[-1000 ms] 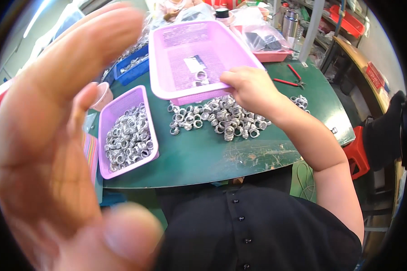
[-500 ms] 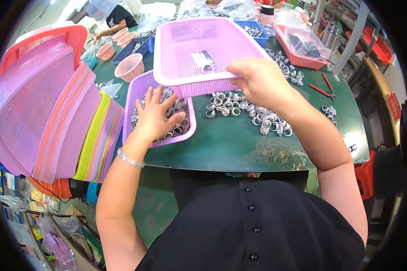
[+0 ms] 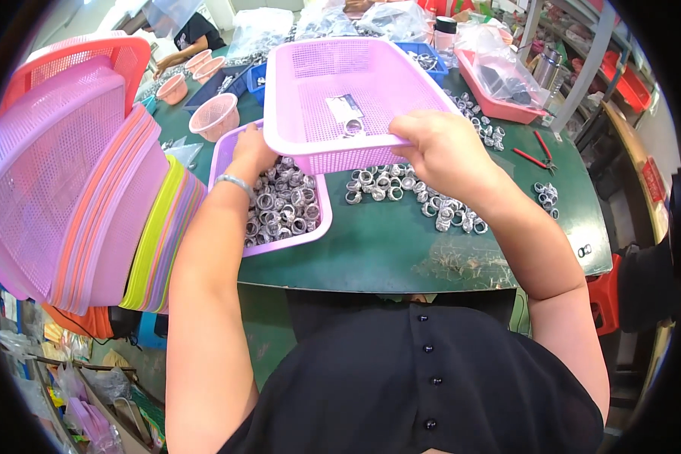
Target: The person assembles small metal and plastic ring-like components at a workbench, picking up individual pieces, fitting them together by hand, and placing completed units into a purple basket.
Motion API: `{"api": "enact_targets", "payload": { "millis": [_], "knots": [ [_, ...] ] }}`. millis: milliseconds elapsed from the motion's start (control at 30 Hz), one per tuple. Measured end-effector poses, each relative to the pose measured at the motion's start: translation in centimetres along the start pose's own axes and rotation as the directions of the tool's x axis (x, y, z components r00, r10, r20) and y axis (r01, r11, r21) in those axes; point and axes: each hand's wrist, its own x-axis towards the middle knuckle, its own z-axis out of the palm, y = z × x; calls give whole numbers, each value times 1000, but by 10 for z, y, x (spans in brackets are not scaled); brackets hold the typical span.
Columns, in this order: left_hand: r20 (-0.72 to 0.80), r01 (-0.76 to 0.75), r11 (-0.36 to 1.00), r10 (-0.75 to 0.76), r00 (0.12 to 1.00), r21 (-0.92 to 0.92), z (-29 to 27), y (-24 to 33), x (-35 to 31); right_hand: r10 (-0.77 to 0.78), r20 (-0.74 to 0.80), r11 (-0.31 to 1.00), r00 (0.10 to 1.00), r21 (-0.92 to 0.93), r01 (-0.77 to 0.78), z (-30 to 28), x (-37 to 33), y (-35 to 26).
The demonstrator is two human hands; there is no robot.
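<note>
My right hand [image 3: 448,147] is closed around the near right rim of a pink mesh basket [image 3: 386,76], holding it raised above the table. A ring-shaped metal piece [image 3: 353,128] and a small printed card [image 3: 343,107] lie inside. Partly beneath it stands a second, purple-pink basket [image 3: 324,219], full of silvery ring-like metal pieces [image 3: 284,200]. My left hand [image 3: 255,150] is at this lower basket's far side, close to its rim. Its fingers are mostly hidden, so whether they grip the rim does not show.
Nested colored baskets [image 3: 106,204] rise at the left. Loose metal pieces [image 3: 454,212] lie on the green table [image 3: 340,261], with red-handled pliers [image 3: 537,155] farther right. Small pink baskets [image 3: 214,117], blue trays [image 3: 424,60] and a red tray [image 3: 507,110] stand behind. Another person [image 3: 197,36] sits far left.
My left hand has moved from spread over the metal pieces to the lower basket's far side, uncovering more pieces. My right hand and the raised basket have shifted slightly right and nearer.
</note>
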Motion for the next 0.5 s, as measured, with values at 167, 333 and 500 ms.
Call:
{"api": "enact_targets", "payload": {
  "millis": [167, 333, 500],
  "knots": [
    [37, -95, 995, 93, 995, 39, 12, -36, 28, 27, 83, 999, 996, 28, -29, -9, 1, -13],
    [41, 86, 325, -146, 989, -942, -37, -49, 25, 9, 123, 999, 992, 44, -15, 4, 17, -21],
    [-18, 19, 78, -448, 894, -997, -131, 4, -59, -80, 98, 994, 992, 85, 72, 22, 34, -43]
  ]
}}
